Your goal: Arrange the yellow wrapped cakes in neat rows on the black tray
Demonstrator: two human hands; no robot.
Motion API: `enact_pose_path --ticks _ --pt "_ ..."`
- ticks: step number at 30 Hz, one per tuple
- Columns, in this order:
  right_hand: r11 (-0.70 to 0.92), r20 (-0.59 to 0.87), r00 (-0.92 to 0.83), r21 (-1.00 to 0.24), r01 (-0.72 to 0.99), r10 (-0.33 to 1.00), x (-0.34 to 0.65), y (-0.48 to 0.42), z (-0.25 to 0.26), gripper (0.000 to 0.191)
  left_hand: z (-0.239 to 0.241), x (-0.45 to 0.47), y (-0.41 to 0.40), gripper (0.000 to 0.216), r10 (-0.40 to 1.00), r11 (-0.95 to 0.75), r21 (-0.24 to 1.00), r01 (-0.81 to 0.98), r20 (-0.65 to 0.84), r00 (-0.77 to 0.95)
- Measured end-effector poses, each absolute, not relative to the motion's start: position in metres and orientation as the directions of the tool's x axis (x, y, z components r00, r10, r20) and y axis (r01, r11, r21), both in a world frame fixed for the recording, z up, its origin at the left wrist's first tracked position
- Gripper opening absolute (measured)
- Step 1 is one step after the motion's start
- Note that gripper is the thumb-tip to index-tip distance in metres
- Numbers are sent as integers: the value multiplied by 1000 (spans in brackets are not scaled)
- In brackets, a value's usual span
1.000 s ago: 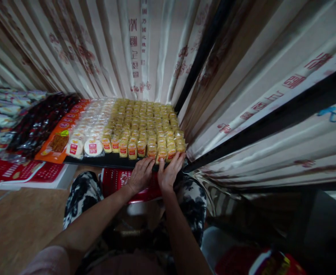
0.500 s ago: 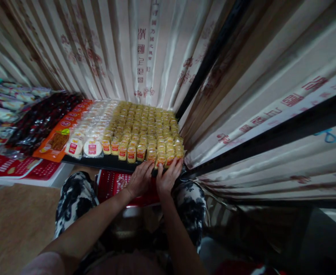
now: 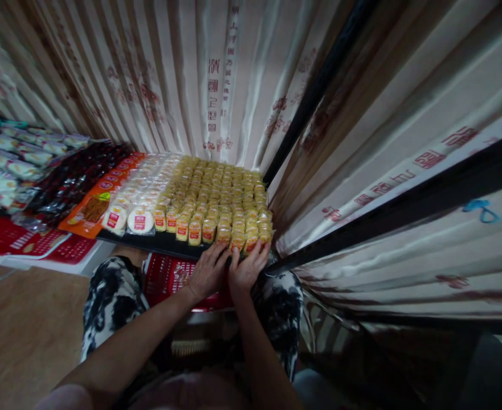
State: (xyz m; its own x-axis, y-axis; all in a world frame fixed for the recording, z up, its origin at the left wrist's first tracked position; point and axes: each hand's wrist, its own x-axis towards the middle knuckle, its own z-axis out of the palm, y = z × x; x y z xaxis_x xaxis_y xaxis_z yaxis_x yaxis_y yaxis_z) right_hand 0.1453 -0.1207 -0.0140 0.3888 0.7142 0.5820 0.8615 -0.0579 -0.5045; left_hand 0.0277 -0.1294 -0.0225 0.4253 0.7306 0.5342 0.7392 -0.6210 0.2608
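Note:
Rows of small yellow wrapped cakes (image 3: 216, 193) with red labels stand packed together on a black shelf (image 3: 156, 241). At the front right corner of these rows, my right hand (image 3: 245, 270) has its fingers stretched out and spread against the nearest packs. My left hand (image 3: 208, 272) is just beside it, its fingers extended to the shelf's front edge and touching the bottom of a front pack. Both palms are turned away, so the fingertips are partly hidden. Neither hand is lifting a pack.
White round packs (image 3: 140, 221), an orange bag (image 3: 90, 210), dark wrapped packs (image 3: 69, 191) and pale packs (image 3: 20, 154) line the shelf leftward. A red basket (image 3: 165, 273) sits below it. A pleated curtain (image 3: 182, 74) hangs behind, with a black bar (image 3: 362, 213) at right.
The view has shifted slightly, so the shelf's goods appear a little lower, with those at left further right. My hands stay against the same front packs.

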Motion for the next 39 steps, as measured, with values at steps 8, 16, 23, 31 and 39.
enact_pose_path --ticks 8,16,23,31,39 --pt "-57 558 410 -542 838 722 144 -121 -11 67 -23 28 -130 46 720 -640 259 724 533 445" --pt "-51 538 432 -582 811 724 149 -123 -12 66 -25 31 -131 48 700 -684 202 701 454 552" --pt "-43 533 449 -609 792 717 147 -125 -10 63 -17 29 -130 49 720 -682 218 698 366 589" --pt "27 518 433 -664 747 737 146 -129 -8 56 -17 31 -133 46 743 -660 253 708 360 564" --pt "63 585 343 -563 824 735 127 -150 -11 49 -18 24 -143 35 727 -657 333 677 518 451"
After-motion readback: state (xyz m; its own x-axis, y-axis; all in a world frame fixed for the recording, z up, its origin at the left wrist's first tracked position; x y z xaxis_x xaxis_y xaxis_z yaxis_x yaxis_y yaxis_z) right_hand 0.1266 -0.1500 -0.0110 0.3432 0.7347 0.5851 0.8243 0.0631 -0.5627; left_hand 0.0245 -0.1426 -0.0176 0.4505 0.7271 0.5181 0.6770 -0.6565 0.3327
